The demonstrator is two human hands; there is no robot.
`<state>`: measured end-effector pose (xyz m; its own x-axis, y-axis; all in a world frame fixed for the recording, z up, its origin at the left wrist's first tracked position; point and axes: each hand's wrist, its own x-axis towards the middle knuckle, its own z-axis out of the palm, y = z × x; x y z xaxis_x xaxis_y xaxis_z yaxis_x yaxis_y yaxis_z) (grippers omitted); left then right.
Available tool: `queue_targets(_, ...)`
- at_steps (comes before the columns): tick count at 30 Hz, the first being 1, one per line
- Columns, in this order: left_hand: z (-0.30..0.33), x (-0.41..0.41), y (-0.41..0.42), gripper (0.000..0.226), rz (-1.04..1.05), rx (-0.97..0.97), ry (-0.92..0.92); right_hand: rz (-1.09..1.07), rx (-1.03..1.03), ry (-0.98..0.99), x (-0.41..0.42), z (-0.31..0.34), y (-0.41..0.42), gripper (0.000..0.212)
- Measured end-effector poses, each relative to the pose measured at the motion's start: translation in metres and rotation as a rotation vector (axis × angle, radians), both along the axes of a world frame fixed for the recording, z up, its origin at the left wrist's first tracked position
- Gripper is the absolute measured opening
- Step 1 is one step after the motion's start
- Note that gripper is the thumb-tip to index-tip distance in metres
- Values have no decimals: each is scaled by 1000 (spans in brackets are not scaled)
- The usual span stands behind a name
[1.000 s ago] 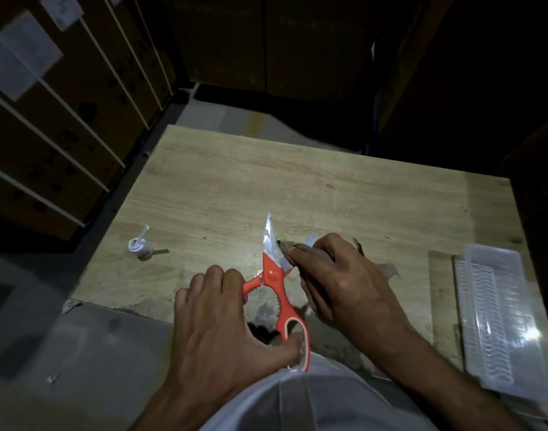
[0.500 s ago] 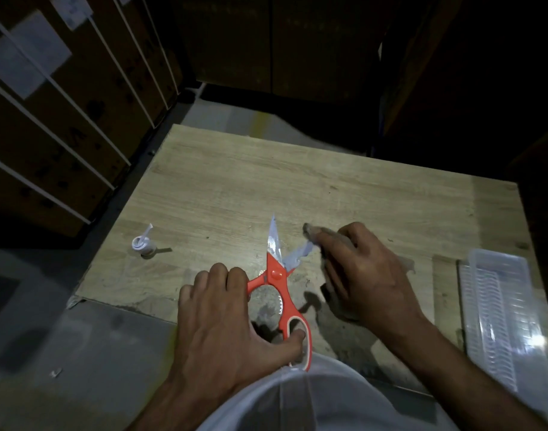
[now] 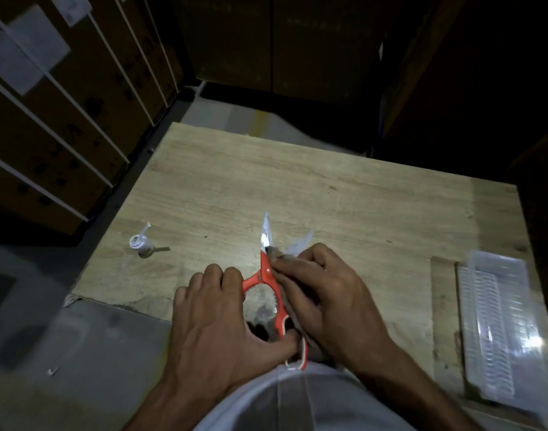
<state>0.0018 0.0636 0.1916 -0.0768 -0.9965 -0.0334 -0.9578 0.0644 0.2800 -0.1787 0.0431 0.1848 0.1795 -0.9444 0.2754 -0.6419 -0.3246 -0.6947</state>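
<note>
Left hand: the left hand (image 3: 216,312) has its fingers curled round one orange handle of the scissors (image 3: 280,312), and its thumb is by the other handle loop. It holds them tight.
Right hand: the right hand (image 3: 325,293) is curled too. Its fingertips pinch a small grey piece (image 3: 275,259) against the scissors, just above the spot where the two blades join. I cannot tell what the piece is made of.
Scissors: they are near the front edge of the tabletop (image 3: 297,181), about in the middle. The blades are spread apart and point toward the far edge.
Left side: a little white bottle (image 3: 140,242) stands alone near the left edge, well apart from the hands.
Right side: a clear plastic tray (image 3: 499,321) lies along the right edge, near the front right corner.
In the way: the right hand covers part of the handle and blade on its side.
Open room: the far half of the tabletop is bare wood.
Past the edges: brown boxes (image 3: 48,119) stand off the left edge, and grey floor (image 3: 79,353) shows below the front left corner.
</note>
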Motion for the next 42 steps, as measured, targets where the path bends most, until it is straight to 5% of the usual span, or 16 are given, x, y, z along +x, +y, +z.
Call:
queue_targets(6, -1, 0, 1, 65, -14, -42, 11, -50, -32, 286, -17, -10, -15, 34)
queue_targets(16, -2, 3, -2, 68, -20, 4, -8, -55, -60, 295, -20, -8, -21, 32)
queue_targets(21, 3, 4, 1, 64, -10, -41, 63, -277, 39, 329, -59, -15, -45, 25)
queue_targets(26, 1, 4, -1, 68, -3, 13, 18, -341, -114, 85, -83, 21, -45, 20)
queue_targets(30, -1, 3, -1, 66, 7, 3, 41, -97, -61, -118, -32, 24, -14, 25)
queue_targets(33, 0, 0, -1, 64, 3, -8, 47, 9, -14, 3, -2, 2, -1, 30)
queue_targets(42, 1, 1, 0, 65, -26, -34, 27, -148, -66, 292, -36, -2, -31, 27)
